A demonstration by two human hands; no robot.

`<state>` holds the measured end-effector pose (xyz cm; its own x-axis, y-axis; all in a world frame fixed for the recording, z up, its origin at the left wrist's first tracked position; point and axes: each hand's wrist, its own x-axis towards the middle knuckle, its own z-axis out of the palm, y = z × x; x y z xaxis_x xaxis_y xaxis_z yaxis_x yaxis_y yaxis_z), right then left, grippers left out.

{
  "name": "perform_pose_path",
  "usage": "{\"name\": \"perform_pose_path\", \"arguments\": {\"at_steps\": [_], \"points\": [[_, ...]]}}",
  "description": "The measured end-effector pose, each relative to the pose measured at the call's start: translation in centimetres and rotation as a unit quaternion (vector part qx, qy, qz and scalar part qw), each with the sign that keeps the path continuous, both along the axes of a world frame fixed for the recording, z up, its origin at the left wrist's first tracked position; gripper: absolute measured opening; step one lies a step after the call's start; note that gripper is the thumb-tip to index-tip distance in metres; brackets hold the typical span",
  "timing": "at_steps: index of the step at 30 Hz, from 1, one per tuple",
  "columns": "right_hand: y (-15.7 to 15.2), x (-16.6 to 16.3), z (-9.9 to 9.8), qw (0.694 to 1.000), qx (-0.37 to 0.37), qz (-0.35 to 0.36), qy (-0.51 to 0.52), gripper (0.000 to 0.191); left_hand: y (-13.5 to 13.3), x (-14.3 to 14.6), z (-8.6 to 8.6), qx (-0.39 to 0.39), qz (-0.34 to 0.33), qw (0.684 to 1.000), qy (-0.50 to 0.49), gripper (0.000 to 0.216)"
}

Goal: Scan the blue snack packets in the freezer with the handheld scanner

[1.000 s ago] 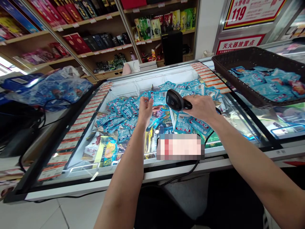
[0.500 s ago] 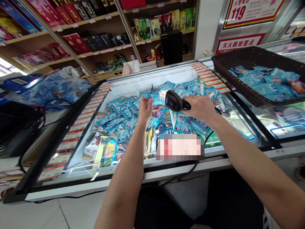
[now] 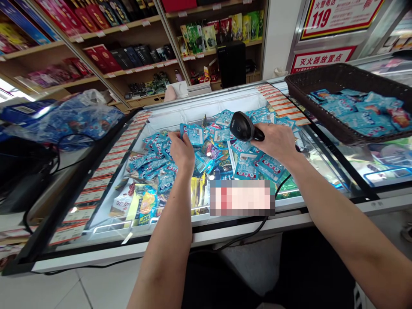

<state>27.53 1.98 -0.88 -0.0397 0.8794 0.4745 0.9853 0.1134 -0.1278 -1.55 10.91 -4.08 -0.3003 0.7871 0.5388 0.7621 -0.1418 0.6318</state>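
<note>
Between the thumb and fingers of my left hand (image 3: 182, 148) is a small blue snack packet (image 3: 194, 134), held above the glass top of a chest freezer. My right hand (image 3: 277, 140) is wrapped round the handle of a black barcode scanner (image 3: 242, 126), its head tilted toward the left. A gap separates the scanner from the held packet. Many similar blue packets (image 3: 246, 166) lie in a loose heap on the glass beneath both hands. A pixelated flat object (image 3: 243, 198) rests nearer the front edge.
A brown woven basket (image 3: 334, 128) holding more blue packets stands at the right. At the left lies a clear plastic bag (image 3: 86, 116) of blue packs. The black scanner cable (image 3: 254, 231) hangs over the freezer's front rim (image 3: 222, 231). Stocked shelves (image 3: 135, 68) stand behind.
My left hand has moved left with the packet, away from the scanner. My right hand has shifted slightly right and up with the scanner, and the light on the packet is gone.
</note>
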Motion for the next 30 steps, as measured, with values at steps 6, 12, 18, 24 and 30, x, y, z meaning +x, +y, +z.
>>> {"name": "perform_pose_path", "arguments": {"at_steps": [6, 12, 18, 24, 30], "points": [[0.1, 0.0, -0.2, 1.000, 0.003, -0.001, -0.011, 0.038, -1.1, 0.0, 0.3, 0.037, 0.066, 0.987, 0.144, 0.032], [0.1, -0.1, -0.2, 1.000, -0.012, 0.000, -0.013, 0.039, -1.7, 1.6, 0.1, -0.002, -0.171, 0.946, 0.274, 0.033], [0.3, 0.0, -0.4, 1.000, -0.012, -0.009, -0.019, 0.040, -1.0, 0.8, -0.9, -0.023, -0.162, 0.936, 0.313, 0.033], [0.3, 0.0, -0.2, 0.999, -0.017, -0.021, -0.024, 0.036, -0.7, 1.4, -0.8, 0.008, -0.168, 0.943, 0.287, 0.039], [0.2, 0.0, 0.0, 1.000, -0.011, -0.011, -0.023, 0.034, -0.6, 4.1, -0.9, -0.043, -0.322, 0.898, 0.297, 0.041]]}}
